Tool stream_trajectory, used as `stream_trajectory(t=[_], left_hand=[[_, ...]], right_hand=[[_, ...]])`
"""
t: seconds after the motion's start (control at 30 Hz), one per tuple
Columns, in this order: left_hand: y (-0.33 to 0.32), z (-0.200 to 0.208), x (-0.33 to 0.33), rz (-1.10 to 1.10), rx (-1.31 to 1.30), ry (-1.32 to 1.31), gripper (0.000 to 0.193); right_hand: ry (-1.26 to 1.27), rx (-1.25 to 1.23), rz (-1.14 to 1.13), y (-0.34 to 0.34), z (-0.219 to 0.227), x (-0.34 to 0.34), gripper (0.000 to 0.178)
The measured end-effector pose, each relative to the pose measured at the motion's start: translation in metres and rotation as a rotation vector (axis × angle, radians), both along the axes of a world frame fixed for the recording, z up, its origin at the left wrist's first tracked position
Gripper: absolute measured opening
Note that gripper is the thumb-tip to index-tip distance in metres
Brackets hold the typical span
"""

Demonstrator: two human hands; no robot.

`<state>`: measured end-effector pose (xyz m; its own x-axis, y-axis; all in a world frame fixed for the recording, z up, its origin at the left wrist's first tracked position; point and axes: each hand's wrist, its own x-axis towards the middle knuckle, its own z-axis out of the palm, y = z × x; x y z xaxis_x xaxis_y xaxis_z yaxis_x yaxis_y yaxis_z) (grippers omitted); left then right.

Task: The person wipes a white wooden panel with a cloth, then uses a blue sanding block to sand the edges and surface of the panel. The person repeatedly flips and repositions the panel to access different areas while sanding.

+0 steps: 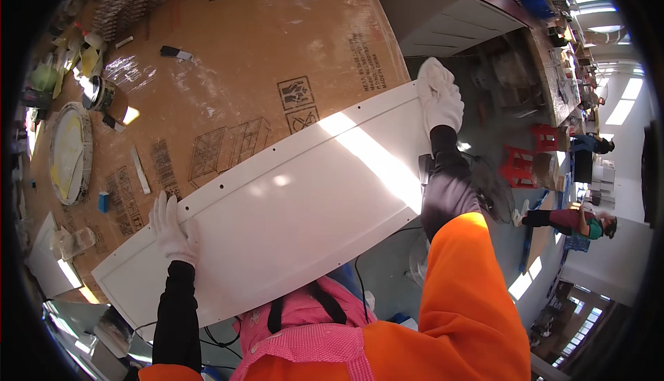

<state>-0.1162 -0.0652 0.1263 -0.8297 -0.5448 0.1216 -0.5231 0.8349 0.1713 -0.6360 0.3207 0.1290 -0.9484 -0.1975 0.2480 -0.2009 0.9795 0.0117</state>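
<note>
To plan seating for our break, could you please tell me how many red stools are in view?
2: one red stool right of the gloved right hand, and a second red stool below and left of it in the picture. More may be hidden.

The left hand (173, 232), white-gloved, lies palm down, fingers extended, toward the near side of the bench (242, 70); the right hand (440, 97), likewise gloved, finger closure unclear, is near the right edge, the right arm (456, 263) reaching farther forward.
</note>
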Motion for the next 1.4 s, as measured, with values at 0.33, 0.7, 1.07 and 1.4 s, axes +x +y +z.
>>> stream_trajectory(t=[0.33,0.7,1.07,1.4], left_hand=[[0.000,0.001,0.001,0.041,0.033,0.035,0.062],[-0.007,-0.020,0.013,0.084,0.250,0.307,0.047],[-0.030,0.020,-0.016,-0.033,0.447,0.142,0.031],[-0.082,0.015,-0.017,-0.124,0.585,-0.326,0.059]], right_hand=[[0.063,-0.226,0.228,-0.098,-0.033,0.130,0.042],[-0.547,-0.354,0.892,-0.222,0.008,0.474,0.045],[-0.530,-0.986,-0.404,0.066,0.022,0.464,0.028],[-1.358,-1.639,-0.454,-0.051,-0.041,0.545,0.021]])
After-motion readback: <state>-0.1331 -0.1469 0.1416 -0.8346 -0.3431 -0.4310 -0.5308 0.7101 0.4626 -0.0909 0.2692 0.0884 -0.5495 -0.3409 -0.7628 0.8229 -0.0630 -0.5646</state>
